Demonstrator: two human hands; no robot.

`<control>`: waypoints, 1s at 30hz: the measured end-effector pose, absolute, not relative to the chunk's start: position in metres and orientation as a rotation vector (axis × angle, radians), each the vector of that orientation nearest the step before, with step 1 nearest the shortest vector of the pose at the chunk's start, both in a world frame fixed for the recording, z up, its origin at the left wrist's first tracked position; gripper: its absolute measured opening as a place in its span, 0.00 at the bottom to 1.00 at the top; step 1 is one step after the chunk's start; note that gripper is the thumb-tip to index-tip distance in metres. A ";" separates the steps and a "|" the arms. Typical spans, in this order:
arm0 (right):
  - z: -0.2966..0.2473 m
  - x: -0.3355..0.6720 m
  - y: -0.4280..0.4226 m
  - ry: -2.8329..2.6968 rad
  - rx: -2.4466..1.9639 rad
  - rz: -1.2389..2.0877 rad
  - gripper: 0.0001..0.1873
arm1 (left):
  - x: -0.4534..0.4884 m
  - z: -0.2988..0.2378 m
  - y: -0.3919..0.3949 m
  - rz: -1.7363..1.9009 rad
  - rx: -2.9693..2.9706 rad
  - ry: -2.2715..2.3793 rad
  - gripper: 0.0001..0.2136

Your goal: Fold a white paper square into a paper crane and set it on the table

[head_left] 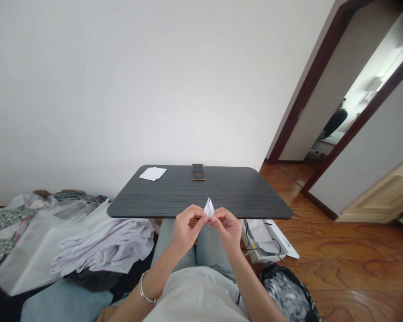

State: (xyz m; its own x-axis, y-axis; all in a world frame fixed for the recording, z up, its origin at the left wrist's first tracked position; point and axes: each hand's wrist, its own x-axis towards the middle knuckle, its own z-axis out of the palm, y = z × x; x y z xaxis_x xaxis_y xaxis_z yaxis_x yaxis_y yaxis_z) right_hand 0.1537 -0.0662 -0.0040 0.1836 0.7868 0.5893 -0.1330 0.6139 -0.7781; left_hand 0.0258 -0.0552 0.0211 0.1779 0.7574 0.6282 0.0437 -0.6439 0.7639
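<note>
A small piece of folded white paper (208, 208) with pointed tips is held up at the front edge of the dark table (235, 190). My left hand (187, 227) pinches its lower left side between thumb and forefinger. On the other side, my right hand (229, 228) pinches the lower right. Both thumbs almost meet at the paper's base, hiding that part. At the table's back left lies a stack of white paper sheets (152, 173). A phone (198, 172) rests near the back edge in the middle.
White cloth (104, 246) and other clothes are heaped left of my legs. On the wooden floor (349, 255) at right stand a white box (263, 256) with cables and a black-lined bin (289, 290) of paper scraps. A person (336, 121) is partly visible through the doorway.
</note>
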 end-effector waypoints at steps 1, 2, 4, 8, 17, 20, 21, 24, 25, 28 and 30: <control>-0.003 0.153 -0.067 -1.208 -0.660 0.736 0.06 | 0.026 0.022 -0.056 1.514 1.845 0.755 0.05; -0.002 0.153 -0.067 -1.195 -0.665 0.751 0.06 | 0.027 0.022 -0.056 1.509 1.834 0.754 0.05; -0.001 0.153 -0.066 -1.177 -0.680 0.770 0.06 | 0.027 0.023 -0.056 1.492 1.815 0.751 0.06; -0.003 0.155 -0.063 -1.209 -0.694 0.718 0.06 | 0.028 0.025 -0.056 1.444 1.783 0.774 0.06; -0.005 0.152 -0.064 -1.202 -0.770 0.710 0.07 | 0.029 0.022 -0.054 1.493 1.732 0.865 0.06; -0.004 0.150 -0.064 -1.171 -0.786 0.735 0.07 | 0.030 0.022 -0.054 1.523 1.741 0.885 0.06; -0.004 0.149 -0.064 -1.156 -0.790 0.748 0.06 | 0.030 0.022 -0.054 1.540 1.736 0.885 0.06; -0.003 0.147 -0.064 -1.105 -0.791 0.784 0.07 | 0.032 0.021 -0.054 1.589 1.688 0.882 0.07; -0.002 0.146 -0.064 -1.089 -0.791 0.790 0.07 | 0.033 0.020 -0.054 1.593 1.663 0.882 0.07; -0.001 0.145 -0.064 -1.051 -0.807 0.799 0.07 | 0.037 0.018 -0.053 1.600 1.568 0.887 0.07; -0.001 0.145 -0.065 -1.040 -0.820 0.796 0.08 | 0.039 0.016 -0.053 1.609 1.503 0.886 0.07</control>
